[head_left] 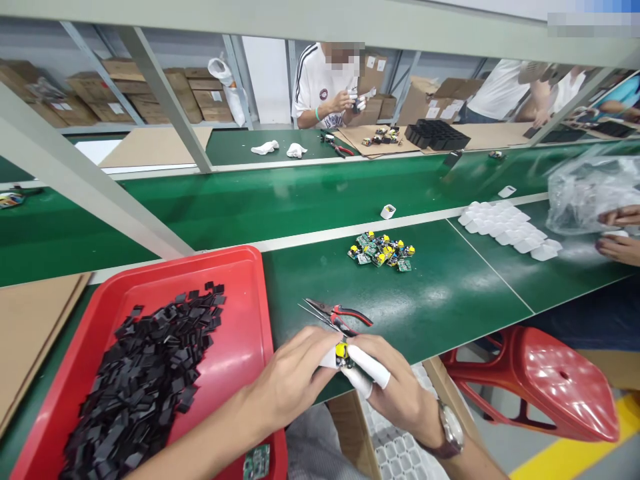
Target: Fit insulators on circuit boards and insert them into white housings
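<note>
Between the fingertips of both hands is a small circuit board with a yellow component on top. My left hand closes on it from the left, and something white, perhaps a finger cot, shows at its fingertips. My right hand pinches it from the right, with white finger cots on the thumb and a finger. The fingers hide much of the board. Just beyond the hands lie red-and-black pliers and what look like thin tweezers. Farther off is a pile of similar circuit boards.
A red tray holds many small black pieces and a loose green board. White housings stand at right, near another person's hands. Below are a box of white housings and a red stool. A co-worker sits opposite.
</note>
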Motion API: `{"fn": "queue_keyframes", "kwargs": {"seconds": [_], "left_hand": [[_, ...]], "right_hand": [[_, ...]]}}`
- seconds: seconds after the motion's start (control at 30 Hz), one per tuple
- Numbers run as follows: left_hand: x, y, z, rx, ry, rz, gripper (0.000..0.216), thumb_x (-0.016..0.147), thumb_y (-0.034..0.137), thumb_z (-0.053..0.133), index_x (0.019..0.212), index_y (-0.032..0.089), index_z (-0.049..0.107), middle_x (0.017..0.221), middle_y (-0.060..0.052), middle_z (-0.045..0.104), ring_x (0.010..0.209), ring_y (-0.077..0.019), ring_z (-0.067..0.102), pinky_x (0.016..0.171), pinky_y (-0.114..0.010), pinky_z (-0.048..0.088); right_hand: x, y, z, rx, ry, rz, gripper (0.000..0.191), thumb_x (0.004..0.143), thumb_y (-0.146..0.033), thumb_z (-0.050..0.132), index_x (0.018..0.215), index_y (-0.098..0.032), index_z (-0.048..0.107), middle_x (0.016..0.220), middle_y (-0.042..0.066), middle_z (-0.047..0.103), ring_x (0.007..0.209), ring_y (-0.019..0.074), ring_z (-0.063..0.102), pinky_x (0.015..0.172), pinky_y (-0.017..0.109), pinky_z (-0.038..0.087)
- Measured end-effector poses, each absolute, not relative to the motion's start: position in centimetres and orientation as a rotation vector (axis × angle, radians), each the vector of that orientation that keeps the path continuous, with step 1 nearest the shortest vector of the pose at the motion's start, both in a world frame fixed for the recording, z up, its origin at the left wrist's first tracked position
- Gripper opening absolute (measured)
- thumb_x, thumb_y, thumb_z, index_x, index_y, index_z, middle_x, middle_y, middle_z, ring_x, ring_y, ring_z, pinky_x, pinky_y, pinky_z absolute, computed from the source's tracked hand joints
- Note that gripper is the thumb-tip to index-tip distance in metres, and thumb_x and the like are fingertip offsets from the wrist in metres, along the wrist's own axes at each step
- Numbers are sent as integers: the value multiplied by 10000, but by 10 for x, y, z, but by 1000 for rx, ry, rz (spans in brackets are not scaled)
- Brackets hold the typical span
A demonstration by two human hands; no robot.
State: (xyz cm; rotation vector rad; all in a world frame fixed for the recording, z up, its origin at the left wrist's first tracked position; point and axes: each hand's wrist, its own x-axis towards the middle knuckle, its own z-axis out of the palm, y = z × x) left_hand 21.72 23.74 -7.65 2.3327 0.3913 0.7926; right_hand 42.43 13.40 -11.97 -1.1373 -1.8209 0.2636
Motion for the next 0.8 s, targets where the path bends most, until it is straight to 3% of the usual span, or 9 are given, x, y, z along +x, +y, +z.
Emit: {"fn": "queue_keyframes", "kwargs": {"seconds": [0.17,0.27,0.43,0.53,0.63,0.8], "left_hand": [[221,236,-77,2281,335,795,507,958,37,626,1424,206,523,1244,-104,705,1152,-219,655,985,-381,587],[222,233,-82,2269,378,814,531,956,47,632,1446,207,504,1217,-113,707,1131,-230,661,968,-403,595],[220,229,-85,2187,352,813,434,953,43,620,1358,185,560,1265,-146,681,1221,-250,633,1016,-426,582],[221,231,-82,2250,323,847,381,928,58,675,1280,184,606,1195,-132,716,1211,-273,615,1010,-462,570],[223,232,-82,2324,351,833,386,926,63,684,1278,205,612,1148,-109,741,1101,-264,627,948,-467,573],[222,229,-88,2317,311,772,416,935,44,666,1309,204,580,1184,-114,718,1109,-254,611,960,-451,559]], "right_hand": [[428,135,-127,-1082,-1802,323,652,941,-56,642,1541,-225,451,1291,157,695,1216,288,669,985,481,618],[429,134,-126,-1042,-1730,401,602,938,-185,724,1499,-237,512,1260,147,706,1218,298,664,1004,491,609],[422,134,-121,-931,-1200,1131,587,956,-374,726,1489,-264,506,1417,163,630,1273,284,655,1078,523,560],[416,137,-121,-847,-966,1444,591,873,-417,818,1387,-223,600,1262,151,731,1141,262,733,1042,497,582],[412,140,-122,-892,-886,1481,607,804,-430,873,1320,-198,653,1180,136,767,1066,255,761,1005,469,607],[406,136,-129,-951,-860,1366,497,860,-416,818,1292,-216,675,1169,108,783,1059,235,767,990,434,619]]}}
